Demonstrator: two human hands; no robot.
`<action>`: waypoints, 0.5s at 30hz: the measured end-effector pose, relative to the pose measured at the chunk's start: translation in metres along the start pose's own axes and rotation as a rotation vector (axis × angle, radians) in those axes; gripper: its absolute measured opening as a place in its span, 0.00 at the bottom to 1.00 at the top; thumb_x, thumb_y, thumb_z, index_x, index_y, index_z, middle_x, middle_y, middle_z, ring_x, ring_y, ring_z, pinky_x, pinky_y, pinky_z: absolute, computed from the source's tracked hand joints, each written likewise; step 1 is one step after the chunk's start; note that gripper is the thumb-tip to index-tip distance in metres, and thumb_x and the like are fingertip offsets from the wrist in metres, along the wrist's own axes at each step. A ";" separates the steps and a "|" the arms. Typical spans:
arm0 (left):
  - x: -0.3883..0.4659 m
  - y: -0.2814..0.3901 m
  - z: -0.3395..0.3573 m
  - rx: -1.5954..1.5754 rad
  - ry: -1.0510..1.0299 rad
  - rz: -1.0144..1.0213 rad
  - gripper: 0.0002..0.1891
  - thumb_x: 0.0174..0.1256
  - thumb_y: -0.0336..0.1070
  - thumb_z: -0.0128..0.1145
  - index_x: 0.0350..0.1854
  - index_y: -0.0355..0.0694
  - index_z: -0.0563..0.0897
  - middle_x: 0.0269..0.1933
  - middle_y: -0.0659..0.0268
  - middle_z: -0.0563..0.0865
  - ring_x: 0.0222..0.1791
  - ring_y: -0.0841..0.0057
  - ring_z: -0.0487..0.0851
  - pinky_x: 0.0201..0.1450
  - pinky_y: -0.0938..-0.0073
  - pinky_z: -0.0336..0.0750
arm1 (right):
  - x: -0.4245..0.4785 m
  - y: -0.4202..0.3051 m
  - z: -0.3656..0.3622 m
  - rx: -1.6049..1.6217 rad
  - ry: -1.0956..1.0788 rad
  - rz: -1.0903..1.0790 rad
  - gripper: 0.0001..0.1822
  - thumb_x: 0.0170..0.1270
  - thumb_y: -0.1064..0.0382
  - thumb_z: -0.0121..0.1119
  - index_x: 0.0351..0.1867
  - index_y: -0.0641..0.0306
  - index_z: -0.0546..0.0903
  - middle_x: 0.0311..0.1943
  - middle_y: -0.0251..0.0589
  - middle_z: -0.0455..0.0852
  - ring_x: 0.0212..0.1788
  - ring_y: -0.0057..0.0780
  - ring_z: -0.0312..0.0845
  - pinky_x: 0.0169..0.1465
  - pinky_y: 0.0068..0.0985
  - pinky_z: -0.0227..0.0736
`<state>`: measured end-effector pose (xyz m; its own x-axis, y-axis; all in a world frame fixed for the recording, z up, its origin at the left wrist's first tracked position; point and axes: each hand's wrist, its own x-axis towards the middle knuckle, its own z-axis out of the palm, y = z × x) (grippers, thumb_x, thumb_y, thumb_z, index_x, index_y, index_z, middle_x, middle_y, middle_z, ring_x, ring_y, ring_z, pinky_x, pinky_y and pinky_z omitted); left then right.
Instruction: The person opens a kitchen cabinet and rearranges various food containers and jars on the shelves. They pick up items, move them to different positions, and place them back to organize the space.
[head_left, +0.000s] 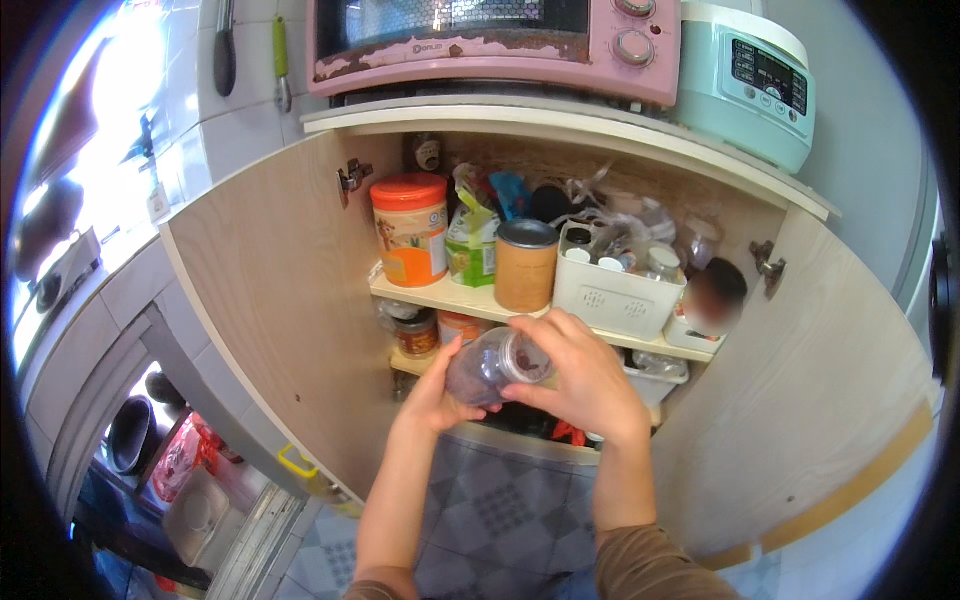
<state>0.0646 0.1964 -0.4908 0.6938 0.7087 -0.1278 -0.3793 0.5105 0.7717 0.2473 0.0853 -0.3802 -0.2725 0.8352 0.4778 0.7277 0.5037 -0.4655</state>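
Note:
Tilted between my hands is a clear jar (477, 369) with a silvery ring at its neck, its neck end turned to the right. My left hand (433, 399) grips the jar's body from the left and below. My right hand (592, 375) closes around the neck end, thumb below and fingers above. Something dark reddish shows through that end; I cannot tell whether a lid is on. Just behind the jar, on the cabinet's upper shelf (469, 298), stand a brown canister (526, 271) with a dark lid and a white plastic basket (616, 301) of jars and bottles.
Both cabinet doors, left (262, 285) and right (810, 382), stand swung outward. An orange tin (409, 240) and a green-and-white bag (472, 251) share the upper shelf. A lower shelf holds a dark-lidded jar (415, 334). On top are a pink toaster oven (495, 64) and a mint-coloured cooker (739, 97).

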 end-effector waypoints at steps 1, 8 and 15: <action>0.000 0.000 -0.002 -0.003 -0.005 0.006 0.31 0.64 0.69 0.44 0.55 0.49 0.77 0.40 0.60 0.86 0.28 0.60 0.85 0.24 0.69 0.76 | 0.000 0.006 0.002 0.020 0.017 -0.138 0.35 0.41 0.68 0.73 0.57 0.58 0.76 0.52 0.39 0.76 0.56 0.43 0.70 0.59 0.35 0.67; 0.005 -0.006 -0.001 -0.078 0.043 0.099 0.31 0.68 0.64 0.41 0.58 0.41 0.75 0.50 0.56 0.84 0.41 0.59 0.86 0.20 0.65 0.81 | 0.001 0.017 -0.001 0.016 -0.029 -0.585 0.31 0.42 0.70 0.69 0.54 0.56 0.78 0.55 0.40 0.75 0.56 0.45 0.69 0.59 0.36 0.66; 0.002 0.000 -0.003 -0.065 -0.007 0.129 0.30 0.66 0.64 0.45 0.57 0.45 0.76 0.47 0.61 0.85 0.38 0.66 0.86 0.25 0.65 0.81 | -0.005 -0.015 0.010 -0.027 0.123 0.027 0.33 0.42 0.66 0.72 0.56 0.58 0.76 0.50 0.44 0.76 0.53 0.44 0.72 0.55 0.34 0.69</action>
<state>0.0640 0.1992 -0.4933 0.6406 0.7675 -0.0257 -0.5044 0.4458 0.7395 0.2312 0.0764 -0.3831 -0.1747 0.8138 0.5543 0.7509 0.4742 -0.4596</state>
